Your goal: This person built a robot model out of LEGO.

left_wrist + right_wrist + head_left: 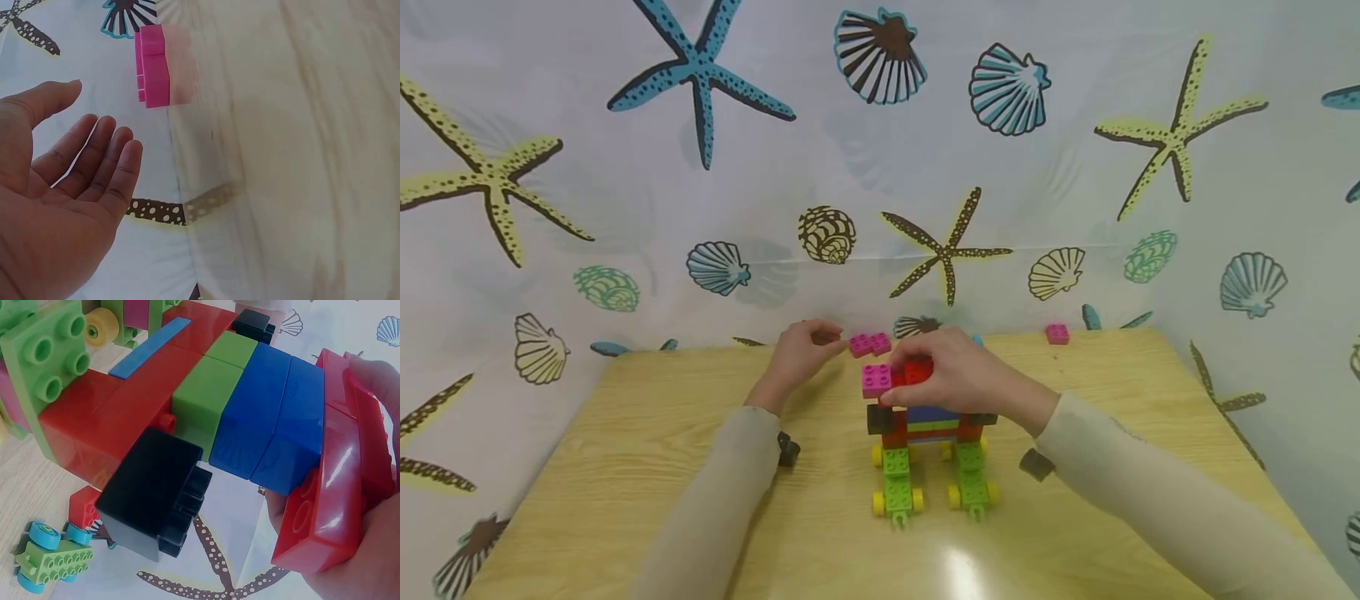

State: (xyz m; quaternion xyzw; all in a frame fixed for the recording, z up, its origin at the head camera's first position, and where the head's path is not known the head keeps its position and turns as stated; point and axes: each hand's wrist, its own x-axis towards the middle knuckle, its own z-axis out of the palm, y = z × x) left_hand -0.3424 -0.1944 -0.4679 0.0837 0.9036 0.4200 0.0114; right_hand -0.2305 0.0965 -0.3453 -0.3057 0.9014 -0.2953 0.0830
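In the middle of the table stands a toy-brick build with green wheeled bases (897,483), blue bricks (269,419), black bricks (150,494) and red bricks (331,481) on top. My right hand (958,371) reaches over it, fingers and thumb curled around the red top bricks. A bright pink brick (876,380) sits at the build's upper left, just beside those fingertips. My left hand (801,358) hovers to the left with relaxed fingers, holding nothing. Close to its fingertips, apart from them, lie pink bricks (155,69) at the table's back edge.
A single pink brick (1057,334) lies at the back right of the table (670,467). Behind the build, the right wrist view shows a green wheeled base (56,559) with blue wheels and a loose red brick (83,506). A patterned cloth (760,192) hangs behind the table.
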